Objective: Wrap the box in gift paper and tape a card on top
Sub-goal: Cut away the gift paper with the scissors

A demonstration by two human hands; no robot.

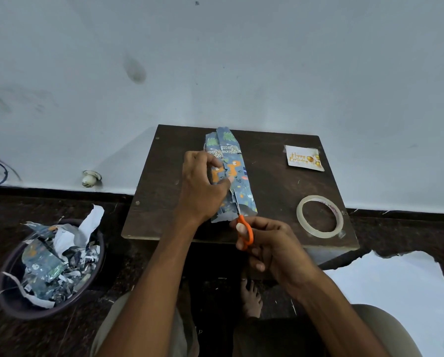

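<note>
A long narrow box wrapped in blue animal-print gift paper point(237, 176) lies lengthwise on the small dark wooden table point(272, 191). My left hand point(203, 186) presses on its left side, pinching the paper's overlapping edge. My right hand point(270, 246) grips orange-handled scissors point(244, 231), whose blades enter the paper at the box's near end. A white "Happy Birthday" card point(304, 158) lies at the table's far right. A roll of clear tape point(319, 216) lies flat at the near right.
A dark round bin point(14, 302) full of paper scraps stands on the floor at the left. A pale wall rises just behind the table. A white sheet point(401, 284) lies on the floor at the right. My bare foot point(252, 297) shows below the table.
</note>
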